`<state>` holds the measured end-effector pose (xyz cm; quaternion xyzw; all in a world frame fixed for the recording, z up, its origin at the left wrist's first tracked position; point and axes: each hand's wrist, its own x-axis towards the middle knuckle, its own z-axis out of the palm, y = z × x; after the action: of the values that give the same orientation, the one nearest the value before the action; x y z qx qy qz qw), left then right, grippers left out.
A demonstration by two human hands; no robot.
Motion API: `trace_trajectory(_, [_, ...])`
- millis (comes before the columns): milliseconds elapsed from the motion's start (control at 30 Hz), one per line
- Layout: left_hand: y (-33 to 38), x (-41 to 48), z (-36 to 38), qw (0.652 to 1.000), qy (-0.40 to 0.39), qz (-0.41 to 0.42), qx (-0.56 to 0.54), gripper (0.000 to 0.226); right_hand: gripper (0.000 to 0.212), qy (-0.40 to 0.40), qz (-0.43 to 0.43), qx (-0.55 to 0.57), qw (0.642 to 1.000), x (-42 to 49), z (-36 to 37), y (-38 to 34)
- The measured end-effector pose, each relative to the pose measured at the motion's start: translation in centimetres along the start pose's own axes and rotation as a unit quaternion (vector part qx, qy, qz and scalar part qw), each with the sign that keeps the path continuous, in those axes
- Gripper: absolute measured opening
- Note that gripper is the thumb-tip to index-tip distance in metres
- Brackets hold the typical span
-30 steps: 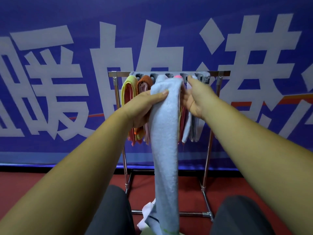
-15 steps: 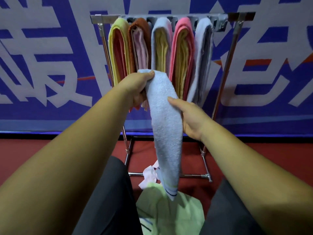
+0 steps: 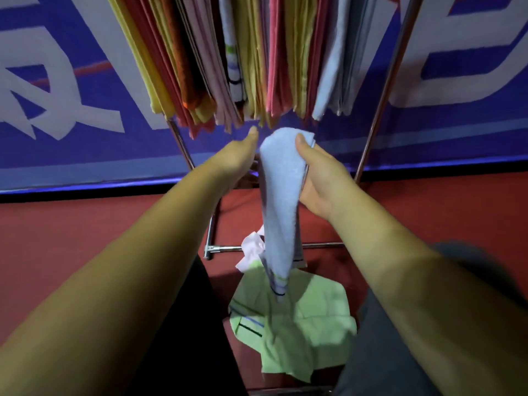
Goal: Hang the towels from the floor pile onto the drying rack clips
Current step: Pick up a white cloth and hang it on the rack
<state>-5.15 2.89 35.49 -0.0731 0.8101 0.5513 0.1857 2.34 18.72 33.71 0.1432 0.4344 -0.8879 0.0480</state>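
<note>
Blue towel point(image 3: 281, 195), likely light and limp, droops from the right hand point(image 3: 320, 178), whose grip pinches its folded top, a sound hold.

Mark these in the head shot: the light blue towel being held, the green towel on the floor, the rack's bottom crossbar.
light blue towel point(image 3: 281, 195): head view, mid-length of the hanging strip.
green towel point(image 3: 314, 324): head view, flat middle area.
rack's bottom crossbar point(image 3: 225, 248): head view, bare left stretch.
</note>
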Motion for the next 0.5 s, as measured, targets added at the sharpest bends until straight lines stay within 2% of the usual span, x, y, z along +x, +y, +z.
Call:
trace_trajectory(100, [-3.2, 1.4, 1.6, 0.997, 0.015, -0.046, 0.063, 0.032, 0.049, 0.050, 0.029, 0.034, 0.998, 2.0, -0.8, 0.9])
trace_trajectory(167, [-5.3, 1.9, 2.1, 0.990, -0.002, -0.059, 0.131, 0.019, 0.047, 0.068, 0.035, 0.042, 0.996, 3.2, -0.9, 0.9])
trace_trajectory(267, [-6.5, 2.7, 2.6, 0.973, -0.085, -0.034, 0.210, 0.020, 0.039, 0.094, 0.034, 0.009, 0.995, 5.1, -0.1, 0.5])
trace_trajectory(333, [-5.7, 2.9, 3.4, 0.967, -0.131, 0.016, 0.219, 0.011, 0.028, 0.121, 0.037, 0.019, 0.992, 6.2, 0.5, 0.5])
trace_trajectory(367, [-5.4, 3.2, 3.9, 0.964, -0.138, 0.047, 0.223, 0.009, 0.033, 0.124, 0.029, 0.028, 0.991, 6.7, 0.7, 0.7])
trace_trajectory(433, [-5.8, 4.3, 5.0, 0.960, -0.114, 0.103, 0.232, 0.015, 0.051, 0.129, 0.006, 0.042, 0.991, 7.5, 0.9, 1.2])
trace_trajectory(500, [-6.9, 5.4, 6.1, 0.952, -0.061, 0.143, 0.265, 0.029, 0.059, 0.132, -0.018, 0.046, 0.990, 8.0, 0.9, 1.6])
